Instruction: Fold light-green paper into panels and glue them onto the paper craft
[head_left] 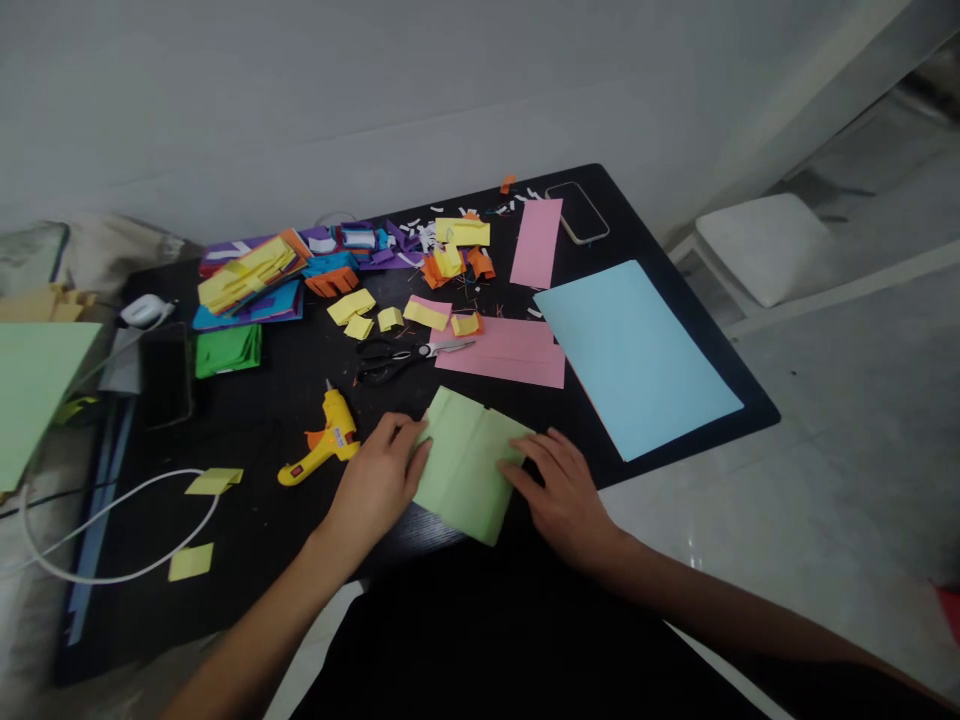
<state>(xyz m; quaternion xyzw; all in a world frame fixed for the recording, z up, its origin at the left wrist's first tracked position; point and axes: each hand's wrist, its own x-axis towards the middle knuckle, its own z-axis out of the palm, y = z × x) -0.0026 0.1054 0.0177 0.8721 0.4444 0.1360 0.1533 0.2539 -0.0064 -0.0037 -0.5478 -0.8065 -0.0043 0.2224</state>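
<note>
A creased sheet of light green paper (463, 465) lies at the front edge of the black table, between my two hands. My left hand (386, 465) grips its left edge, thumb and fingers closed on the paper. On the right edge, my right hand (559, 485) pinches the sheet between thumb and fingers. A yellow glue gun (330, 440) lies just left of my left hand. Beyond the sheet are black-handled scissors (405, 357), their blades over a pink paper sheet (510, 352).
Light blue sheets (637, 355) lie at the right, near a phone (577, 212). Folded yellow papers (251, 275), green papers (229, 350) and several scraps cover the back. A white cable (135, 578) loops at the left. A white stool (765, 245) stands beyond the table.
</note>
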